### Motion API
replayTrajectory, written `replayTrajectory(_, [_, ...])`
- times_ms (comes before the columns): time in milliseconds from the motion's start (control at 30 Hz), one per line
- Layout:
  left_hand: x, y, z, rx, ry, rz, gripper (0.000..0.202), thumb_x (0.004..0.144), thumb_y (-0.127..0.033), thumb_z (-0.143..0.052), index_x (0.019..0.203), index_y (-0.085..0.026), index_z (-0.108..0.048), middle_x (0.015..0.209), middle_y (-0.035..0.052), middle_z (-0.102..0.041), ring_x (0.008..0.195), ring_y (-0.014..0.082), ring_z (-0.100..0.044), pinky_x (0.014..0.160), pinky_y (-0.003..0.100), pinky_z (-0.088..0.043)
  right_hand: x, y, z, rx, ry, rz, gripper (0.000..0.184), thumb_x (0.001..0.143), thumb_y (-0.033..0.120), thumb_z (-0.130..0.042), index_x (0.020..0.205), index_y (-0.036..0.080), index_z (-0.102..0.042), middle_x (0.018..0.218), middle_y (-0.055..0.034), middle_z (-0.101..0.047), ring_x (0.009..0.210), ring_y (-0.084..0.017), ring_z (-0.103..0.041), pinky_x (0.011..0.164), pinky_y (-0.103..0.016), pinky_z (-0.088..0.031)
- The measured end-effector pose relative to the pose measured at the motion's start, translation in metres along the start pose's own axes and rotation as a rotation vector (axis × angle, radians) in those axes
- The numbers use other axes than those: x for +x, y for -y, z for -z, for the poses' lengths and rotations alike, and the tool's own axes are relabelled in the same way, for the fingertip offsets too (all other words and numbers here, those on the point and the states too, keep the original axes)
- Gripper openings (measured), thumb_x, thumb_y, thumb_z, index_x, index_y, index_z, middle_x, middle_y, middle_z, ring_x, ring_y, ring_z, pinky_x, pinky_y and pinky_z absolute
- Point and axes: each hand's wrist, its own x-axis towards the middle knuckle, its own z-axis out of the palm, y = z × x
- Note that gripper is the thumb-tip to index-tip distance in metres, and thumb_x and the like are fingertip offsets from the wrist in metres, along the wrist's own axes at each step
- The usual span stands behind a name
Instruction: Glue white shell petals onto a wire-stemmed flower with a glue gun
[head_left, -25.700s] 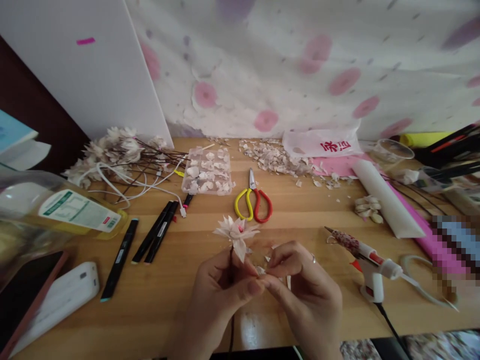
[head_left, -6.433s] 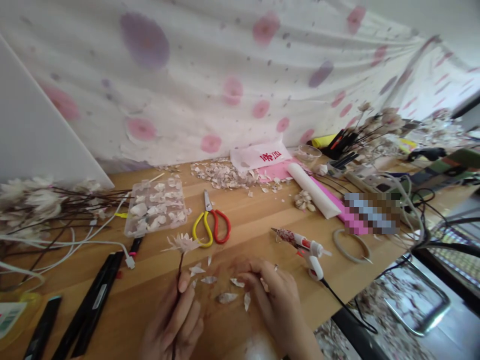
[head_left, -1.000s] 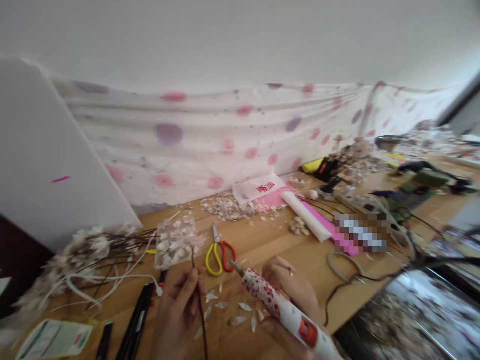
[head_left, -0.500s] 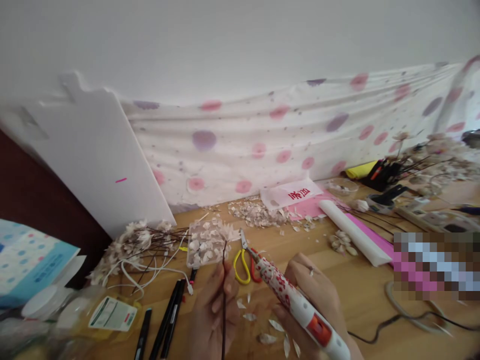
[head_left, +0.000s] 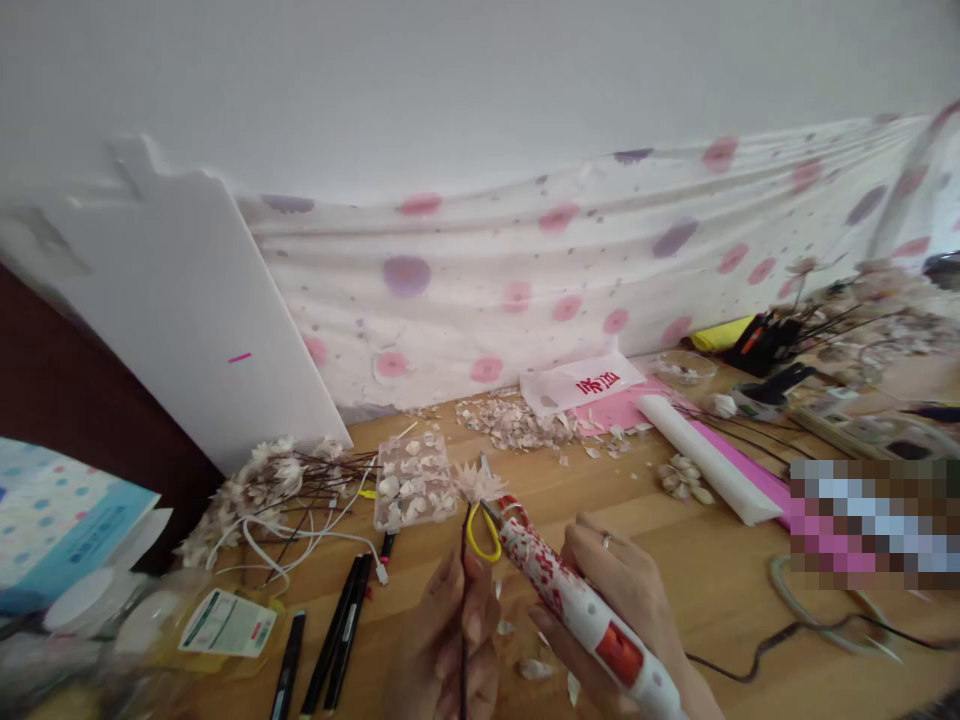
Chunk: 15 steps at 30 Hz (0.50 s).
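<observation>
The left hand (head_left: 442, 660) has its fingers (head_left: 461, 640) closed round a dark-stemmed handmade flower (head_left: 477, 482), held above the wooden surface (head_left: 720, 620); the right hand (head_left: 622, 590) clasps a glue gun (head_left: 577, 600) — nozzle just beside the petals, so a slip could crush them.

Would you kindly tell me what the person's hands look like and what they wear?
Both are bare, without gloves: the left hand shows nothing worn, the right hand has a thin metal ring on one finger, and the right forearm is uncovered.

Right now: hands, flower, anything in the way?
Left hand grips dark flower stem. Right hand holds hot glue gun, nozzle just below petal flower head. Scissors on table beneath, not blocking.
</observation>
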Motion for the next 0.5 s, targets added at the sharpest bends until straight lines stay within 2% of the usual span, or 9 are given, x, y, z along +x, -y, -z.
replayTrajectory(133, [-0.0011, 0.0011, -0.0001, -0.015, -0.004, -0.019, 0.011, 0.09, -0.02, -0.071, 0.093, -0.012, -0.078, 0.066, -0.0012, -0.065, 0.036, -0.0024, -0.025, 0.036, 0.004, -0.04, 0.0, 0.0007, 0.0003, -0.018, 0.002, 0.018, 0.028, 0.084, 0.032, -0.064, 0.076, 0.023, -0.039, 0.065, 0.0041, -0.043, 0.057, -0.013, -0.042, 0.055, -0.025, -0.029])
replayTrajectory(267, [-0.0024, 0.0018, -0.0003, -0.04, 0.004, 0.007, 0.011, 0.09, -0.019, -0.071, 0.093, -0.011, -0.078, 0.065, -0.0011, -0.065, 0.036, -0.0025, -0.03, 0.036, 0.004, -0.039, -0.0005, 0.0024, -0.003, 0.007, -0.066, 0.003, 0.028, 0.087, 0.032, -0.06, 0.074, 0.023, -0.036, 0.063, 0.005, -0.038, 0.055, -0.012, -0.038, 0.054, -0.025, -0.026])
replayTrajectory(500, [-0.0045, 0.0029, 0.0001, -0.061, 0.011, -0.005, 0.012, 0.091, -0.018, -0.07, 0.093, -0.01, -0.078, 0.066, -0.0008, -0.065, 0.036, -0.0027, -0.032, 0.034, 0.004, -0.039, -0.0025, 0.005, -0.0061, -0.018, -0.09, -0.01, 0.03, 0.09, 0.035, -0.058, 0.073, 0.022, -0.036, 0.064, 0.0048, -0.037, 0.057, -0.013, -0.037, 0.056, -0.026, -0.025])
